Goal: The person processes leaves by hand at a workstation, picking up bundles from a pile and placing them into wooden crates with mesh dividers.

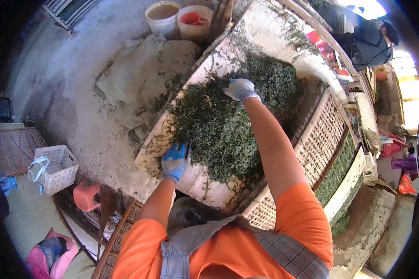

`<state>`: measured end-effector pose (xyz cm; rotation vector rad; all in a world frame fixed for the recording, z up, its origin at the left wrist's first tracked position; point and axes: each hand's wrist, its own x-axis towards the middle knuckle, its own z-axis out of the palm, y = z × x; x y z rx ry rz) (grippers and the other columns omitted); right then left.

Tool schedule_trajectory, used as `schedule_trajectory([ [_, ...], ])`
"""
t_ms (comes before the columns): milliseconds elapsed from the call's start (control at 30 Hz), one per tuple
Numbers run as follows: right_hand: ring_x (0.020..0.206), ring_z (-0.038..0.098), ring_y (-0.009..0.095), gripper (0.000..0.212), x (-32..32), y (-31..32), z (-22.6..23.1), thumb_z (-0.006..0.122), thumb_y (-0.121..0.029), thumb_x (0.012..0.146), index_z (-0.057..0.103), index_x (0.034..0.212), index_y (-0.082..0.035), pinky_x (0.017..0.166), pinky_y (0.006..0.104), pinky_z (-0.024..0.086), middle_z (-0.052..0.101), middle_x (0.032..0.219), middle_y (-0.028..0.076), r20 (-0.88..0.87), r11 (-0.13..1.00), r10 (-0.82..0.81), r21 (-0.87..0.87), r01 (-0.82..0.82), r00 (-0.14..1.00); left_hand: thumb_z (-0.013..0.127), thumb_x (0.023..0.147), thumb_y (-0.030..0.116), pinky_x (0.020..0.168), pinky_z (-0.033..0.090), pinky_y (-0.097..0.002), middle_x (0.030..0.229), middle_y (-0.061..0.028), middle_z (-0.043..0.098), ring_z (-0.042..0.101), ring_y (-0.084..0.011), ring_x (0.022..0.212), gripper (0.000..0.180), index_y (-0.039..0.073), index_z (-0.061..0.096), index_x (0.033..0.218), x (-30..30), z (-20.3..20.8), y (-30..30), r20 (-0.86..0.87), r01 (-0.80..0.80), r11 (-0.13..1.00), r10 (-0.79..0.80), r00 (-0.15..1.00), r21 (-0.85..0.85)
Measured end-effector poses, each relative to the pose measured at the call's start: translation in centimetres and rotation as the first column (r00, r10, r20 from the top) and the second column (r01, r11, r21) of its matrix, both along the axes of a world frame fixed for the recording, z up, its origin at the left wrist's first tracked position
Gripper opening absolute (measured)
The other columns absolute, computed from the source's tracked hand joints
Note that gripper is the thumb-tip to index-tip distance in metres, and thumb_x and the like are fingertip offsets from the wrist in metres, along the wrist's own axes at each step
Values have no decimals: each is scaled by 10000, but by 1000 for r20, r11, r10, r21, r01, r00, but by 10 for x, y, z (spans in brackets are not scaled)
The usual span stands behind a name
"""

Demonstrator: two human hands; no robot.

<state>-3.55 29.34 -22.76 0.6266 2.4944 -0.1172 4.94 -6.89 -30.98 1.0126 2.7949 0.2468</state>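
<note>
A broad heap of dark green, shredded-looking leafy matter (228,135) lies on a pale, stained tabletop (202,183) in front of me. My left hand (173,162), in a blue and white work glove, rests at the heap's near left edge with its fingers stretched forward. Farther off, my right hand (240,89) reaches across the heap in a similar glove. Its fingertips point left and touch the leaves; how far they are curled is hidden. Whether either palm has leaves under it does not show.
A woven slatted rack (319,135) borders the heap on the right. Beyond the table's left edge lies a pale cloth sheet (149,74), with two white buckets (163,21) behind. A white plastic basket (56,167) and a red stool (86,195) stand left. Someone in dark clothes (370,44) is far right.
</note>
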Motion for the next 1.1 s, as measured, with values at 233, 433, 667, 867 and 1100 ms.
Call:
schedule_trajectory([
  [233, 993, 680, 265, 607, 158, -45, 1, 645, -546, 810, 627, 1228, -106, 902, 359, 535, 693, 1113, 147, -206, 957, -282, -136, 258, 937, 608, 850, 473, 951, 483, -476, 1365, -134, 542, 581, -325, 1155, 601, 162, 526, 1358, -10, 20, 13, 344, -22, 980, 90, 935, -197],
  [433, 1155, 601, 306, 785, 215, -86, 67, 625, -658, 774, 552, 1347, -127, 1000, 394, 468, 639, 1221, 159, 16, 962, -252, -109, 252, 968, 586, 883, 374, 820, 532, -450, 1098, -138, 629, 634, -327, 973, 407, 171, 599, 1235, 1, 10, 10, 54, -4, 1000, 5, 999, -20],
  [667, 1489, 87, 376, 1104, 136, -56, 6, 716, -551, 760, 45, 1572, -218, 1199, 496, 135, 26, 1629, 155, 51, 959, -163, 243, 146, 985, 568, 893, 209, 858, 539, -416, 1258, -128, 592, 619, -304, 1072, 436, 152, 556, 1326, 2, 22, 12, 122, 28, 982, -5, 993, -186],
  [867, 1445, 179, 449, 1086, 44, 30, -28, 746, -482, 733, 58, 1561, -340, 1115, 544, 313, -17, 1623, 144, 75, 872, -488, -9, 490, 869, 630, 829, 436, 972, 480, -432, 1368, -176, 532, 577, -337, 1159, 616, 129, 532, 1354, 5, -14, -2, 240, 27, 977, 25, 970, -209],
  [1100, 1043, 619, 254, 511, 68, 25, -37, 647, -239, 805, 568, 1299, -132, 856, 358, 498, 633, 1205, 117, 273, 984, 153, 48, -172, 950, 639, 822, 419, 941, 502, -435, 1407, -139, 508, 577, -304, 1167, 597, 173, 536, 1357, 1, -13, 3, 203, 5, 983, 33, 979, -185],
])
